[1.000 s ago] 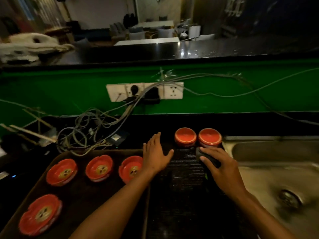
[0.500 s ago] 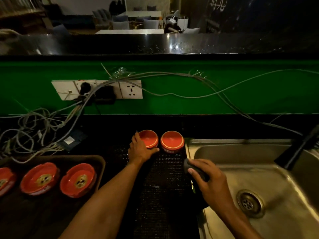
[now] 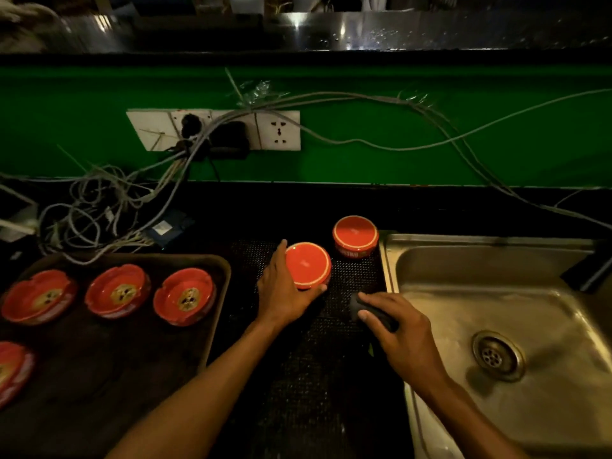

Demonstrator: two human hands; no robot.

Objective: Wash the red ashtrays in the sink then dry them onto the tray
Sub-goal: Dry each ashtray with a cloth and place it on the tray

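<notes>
My left hand (image 3: 281, 291) grips an upside-down red ashtray (image 3: 308, 265) over the black mesh mat (image 3: 318, 359), between the tray and the sink. A second upside-down red ashtray (image 3: 355, 236) stands on the mat just beyond it, beside the sink's left rim. My right hand (image 3: 402, 332) holds a dark sponge (image 3: 359, 304) at the mat's right edge. Several red ashtrays sit upright on the dark tray (image 3: 217, 276) at the left, the nearest one (image 3: 184, 297) close to my left forearm.
The steel sink (image 3: 430, 260) with its drain (image 3: 496, 356) fills the right side. A dark tap spout (image 3: 592, 273) pokes in at the right edge. A tangle of cables (image 3: 99, 213) and a wall socket strip (image 3: 278, 130) lie behind the tray on the green wall.
My left hand reached the left upside-down ashtray, took hold of it and pulled it toward me, away from its neighbour. My right hand stayed on the sponge. The camera view shifted.
</notes>
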